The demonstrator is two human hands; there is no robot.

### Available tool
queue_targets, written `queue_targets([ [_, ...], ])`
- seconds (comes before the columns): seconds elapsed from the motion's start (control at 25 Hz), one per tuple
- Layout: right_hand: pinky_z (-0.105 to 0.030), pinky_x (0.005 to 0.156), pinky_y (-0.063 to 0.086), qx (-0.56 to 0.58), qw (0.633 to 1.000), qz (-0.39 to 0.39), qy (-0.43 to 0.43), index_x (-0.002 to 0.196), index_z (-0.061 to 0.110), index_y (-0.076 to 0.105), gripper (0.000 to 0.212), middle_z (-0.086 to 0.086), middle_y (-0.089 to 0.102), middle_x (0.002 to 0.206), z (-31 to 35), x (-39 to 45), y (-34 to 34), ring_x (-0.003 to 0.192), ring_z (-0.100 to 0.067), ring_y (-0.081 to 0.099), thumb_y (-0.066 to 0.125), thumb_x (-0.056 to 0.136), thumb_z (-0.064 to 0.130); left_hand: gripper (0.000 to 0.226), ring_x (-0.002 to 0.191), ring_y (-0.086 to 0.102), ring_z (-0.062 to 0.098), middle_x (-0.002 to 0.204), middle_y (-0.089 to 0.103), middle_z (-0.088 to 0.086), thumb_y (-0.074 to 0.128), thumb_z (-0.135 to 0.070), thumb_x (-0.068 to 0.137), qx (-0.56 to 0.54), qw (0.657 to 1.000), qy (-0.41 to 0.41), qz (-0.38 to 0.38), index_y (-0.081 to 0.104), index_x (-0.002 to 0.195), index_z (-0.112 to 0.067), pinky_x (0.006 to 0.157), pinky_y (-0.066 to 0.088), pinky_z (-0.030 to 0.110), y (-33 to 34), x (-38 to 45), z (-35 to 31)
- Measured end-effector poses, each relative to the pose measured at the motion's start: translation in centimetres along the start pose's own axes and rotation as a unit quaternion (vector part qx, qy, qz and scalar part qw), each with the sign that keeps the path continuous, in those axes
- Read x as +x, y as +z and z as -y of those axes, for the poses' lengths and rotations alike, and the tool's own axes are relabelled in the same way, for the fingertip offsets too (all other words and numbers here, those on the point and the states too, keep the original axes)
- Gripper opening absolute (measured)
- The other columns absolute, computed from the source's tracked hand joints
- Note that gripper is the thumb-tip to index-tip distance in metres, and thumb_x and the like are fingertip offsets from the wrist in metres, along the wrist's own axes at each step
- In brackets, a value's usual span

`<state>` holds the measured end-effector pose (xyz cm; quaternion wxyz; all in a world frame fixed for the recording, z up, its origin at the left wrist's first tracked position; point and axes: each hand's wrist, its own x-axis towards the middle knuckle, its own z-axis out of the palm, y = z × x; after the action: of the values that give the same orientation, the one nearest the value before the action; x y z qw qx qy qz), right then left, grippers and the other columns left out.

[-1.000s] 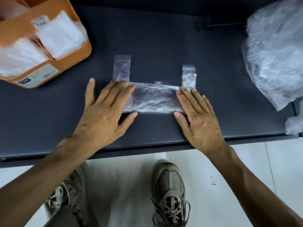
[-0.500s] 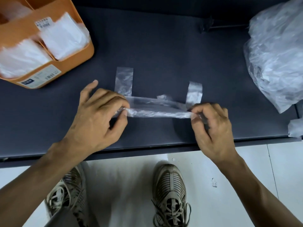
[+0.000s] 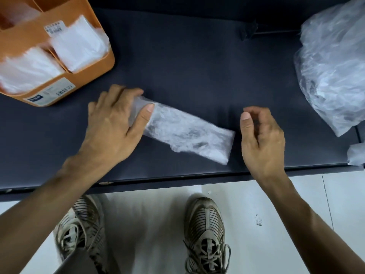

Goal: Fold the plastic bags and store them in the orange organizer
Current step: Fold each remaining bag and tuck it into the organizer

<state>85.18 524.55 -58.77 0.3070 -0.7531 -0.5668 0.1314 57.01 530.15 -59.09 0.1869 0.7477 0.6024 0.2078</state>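
Head view: the folded bag [image 3: 187,133] is being pinched at one end by the left hand [image 3: 114,123], probably for carrying; the right hand [image 3: 260,135] is hanging loosely curled, empty. Farther left, the orange organizer [image 3: 92,70] is waiting.

organizer [image 3: 94,72] far-left, bag pile [image 3: 333,72] right, mid tabletop [image 3: 197,66] open

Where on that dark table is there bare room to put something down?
Bare table lies between the orange organizer and the heap of loose bags, beyond the folded bag. It is crowded near the front edge, where left hand and right hand work.
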Motion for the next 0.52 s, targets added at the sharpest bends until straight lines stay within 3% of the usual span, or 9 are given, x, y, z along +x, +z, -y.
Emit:
queue_targets([
  [0.08, -0.037, 0.075, 0.049, -0.027, 0.998, 0.019, -0.044, 0.120, 0.010, 0.061, 0.043, -0.001, 0.066, 0.103, 0.1, -0.5, -0.4, 0.085, -0.023, 0.061, 0.042, 0.103, 0.045, 0.059, 0.108, 0.051, 0.042, 0.127, 0.054, 0.018, 0.041, -0.053, 0.097, 0.081, 0.996, -0.026, -0.019, 0.056, 0.132, -0.008, 0.086, 0.039, 0.053, -0.2, -0.6, 0.3],
  [0.2, -0.040, 0.085, 0.049, -0.092, 0.988, 0.099, -0.079, 0.130, 0.010, 0.060, 0.053, -0.003, 0.066, 0.111, 0.2, -1.7, -0.6, 0.093, -0.027, 0.060, 0.040, 0.101, 0.050, 0.062, 0.107, 0.049, 0.044, 0.125, 0.053, 0.020, 0.043, -0.055, 0.094, 0.094, 0.992, -0.086, -0.018, 0.057, 0.132, -0.008, 0.086, 0.038, 0.055, -0.9, -1.5, 0.4],
  [0.32, -0.042, 0.088, 0.049, -0.153, 0.977, 0.134, -0.062, 0.130, 0.012, 0.061, 0.057, -0.006, 0.062, 0.115, 0.6, -2.2, -0.3, 0.099, -0.029, 0.055, 0.053, 0.090, 0.051, 0.056, 0.105, 0.052, 0.044, 0.117, 0.057, 0.017, 0.054, -0.054, 0.085, 0.089, 0.988, -0.128, 0.012, 0.065, 0.120, -0.011, 0.086, 0.041, 0.054, -0.8, -1.7, 0.4],
  [0.44, -0.033, 0.081, 0.047, -0.113, 0.980, 0.163, -0.013, 0.103, 0.016, 0.068, 0.025, 0.000, 0.058, 0.107, 1.3, -2.2, -0.1, 0.094, -0.023, 0.053, 0.072, 0.084, 0.033, 0.034, 0.096, 0.058, 0.037, 0.106, 0.060, 0.008, 0.066, -0.040, 0.082, 0.004, 0.994, -0.106, 0.014, 0.070, 0.100, -0.012, 0.087, 0.045, 0.044, -0.4, -1.7, 0.8],
  [0.52, -0.021, 0.071, 0.040, -0.066, 0.981, 0.184, 0.017, 0.083, 0.019, 0.062, 0.015, 0.007, 0.056, 0.096, 1.9, -2.2, -0.4, 0.083, -0.012, 0.053, 0.076, 0.080, 0.019, 0.013, 0.085, 0.060, 0.020, 0.092, 0.061, -0.004, 0.072, -0.026, 0.085, -0.090, 0.988, -0.125, 0.004, 0.067, 0.092, -0.016, 0.080, 0.046, 0.028, -0.7, -1.6, 0.5],
])
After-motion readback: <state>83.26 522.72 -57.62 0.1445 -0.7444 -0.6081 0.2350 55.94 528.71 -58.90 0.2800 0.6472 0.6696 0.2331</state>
